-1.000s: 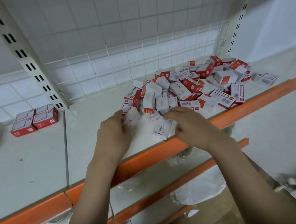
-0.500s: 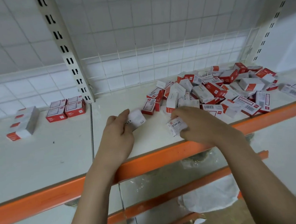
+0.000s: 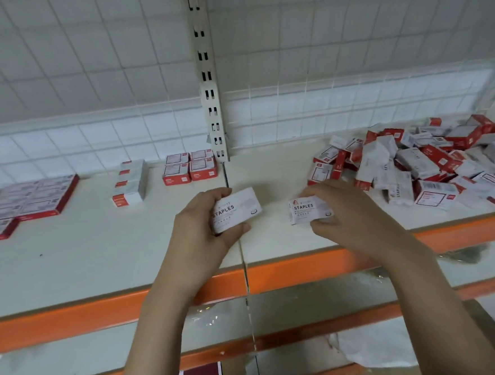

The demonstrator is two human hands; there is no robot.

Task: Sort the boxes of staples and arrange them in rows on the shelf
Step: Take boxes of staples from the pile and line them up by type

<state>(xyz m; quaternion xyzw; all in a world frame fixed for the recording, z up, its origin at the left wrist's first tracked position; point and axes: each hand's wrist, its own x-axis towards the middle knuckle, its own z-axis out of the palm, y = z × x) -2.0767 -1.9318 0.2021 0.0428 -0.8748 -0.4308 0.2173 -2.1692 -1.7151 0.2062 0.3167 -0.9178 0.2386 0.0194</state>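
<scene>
While the left hand [image 3: 202, 231] grips one white staples box [image 3: 236, 209] and the right hand [image 3: 341, 210] pinches another [image 3: 308, 209], the head view shows a few sorted rows [image 3: 30, 199] on the shelf [image 3: 98, 256]; judging by the loose pile [image 3: 426, 163], most sorting remains.

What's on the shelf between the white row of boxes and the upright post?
In the head view, a block of four red staple boxes sits between the white row and the upright post.
</scene>
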